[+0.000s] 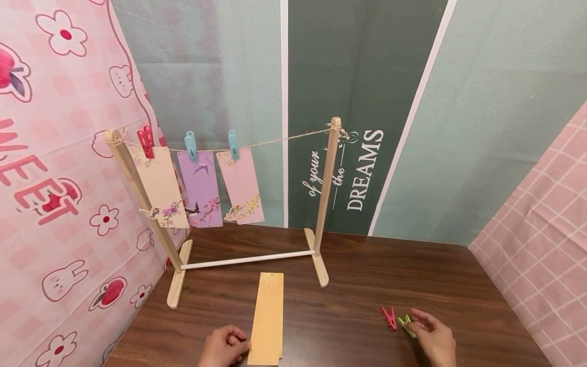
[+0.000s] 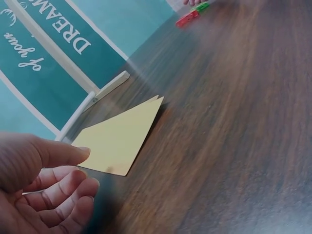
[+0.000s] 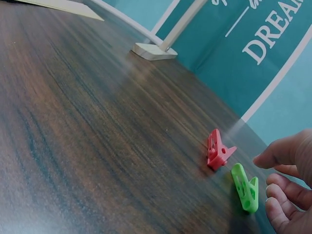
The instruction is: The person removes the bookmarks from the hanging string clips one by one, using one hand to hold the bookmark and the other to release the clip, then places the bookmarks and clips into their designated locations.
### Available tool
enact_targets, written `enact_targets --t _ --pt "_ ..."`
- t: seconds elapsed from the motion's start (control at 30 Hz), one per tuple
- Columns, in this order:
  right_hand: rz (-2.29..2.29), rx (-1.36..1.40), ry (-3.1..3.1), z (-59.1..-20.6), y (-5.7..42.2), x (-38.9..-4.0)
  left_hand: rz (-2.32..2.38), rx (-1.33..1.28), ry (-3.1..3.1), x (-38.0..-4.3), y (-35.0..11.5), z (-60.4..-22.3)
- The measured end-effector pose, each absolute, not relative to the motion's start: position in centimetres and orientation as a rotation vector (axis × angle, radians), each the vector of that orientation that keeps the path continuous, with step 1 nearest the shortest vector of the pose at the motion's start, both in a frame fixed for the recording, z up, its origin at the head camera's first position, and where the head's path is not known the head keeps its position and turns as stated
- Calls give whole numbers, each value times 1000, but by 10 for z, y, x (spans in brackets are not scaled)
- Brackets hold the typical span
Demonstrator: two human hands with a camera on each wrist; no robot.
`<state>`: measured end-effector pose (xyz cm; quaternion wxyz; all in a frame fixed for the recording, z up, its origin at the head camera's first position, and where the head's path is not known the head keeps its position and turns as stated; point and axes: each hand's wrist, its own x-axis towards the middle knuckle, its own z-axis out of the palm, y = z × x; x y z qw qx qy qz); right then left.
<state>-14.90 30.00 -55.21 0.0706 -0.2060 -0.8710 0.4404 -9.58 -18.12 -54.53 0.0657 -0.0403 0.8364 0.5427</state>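
A long yellow card [image 1: 267, 318] lies over a second one, whose edge peeks out beneath it. My left hand [image 1: 224, 345] pinches the upper card's near left edge; in the left wrist view the thumb [image 2: 73, 153] is on top with the fingers curled below. On the right, my right hand [image 1: 433, 336] is close beside a green clothespin [image 1: 407, 326], thumb and fingers parted around empty space in the right wrist view. A red clothespin [image 3: 218, 151] lies just left of the green clothespin [image 3: 245, 189], both on the wooden table.
A wooden stand [image 1: 324, 193] with a white crossbar [image 1: 247, 260] holds a string [image 1: 293, 136]. From it hang a cream card [image 1: 160, 186] under a red clothespin [image 1: 145, 141], and a purple card [image 1: 199, 183] and pink card [image 1: 240, 183] under blue clothespins. Printed cloths surround the table.
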Motion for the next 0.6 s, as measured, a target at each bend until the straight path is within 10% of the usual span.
enact_targets --t 0.6 --pt "1355 -542 -2622 -527 288 -149 1804 -154 2508 -107 -186 -535"
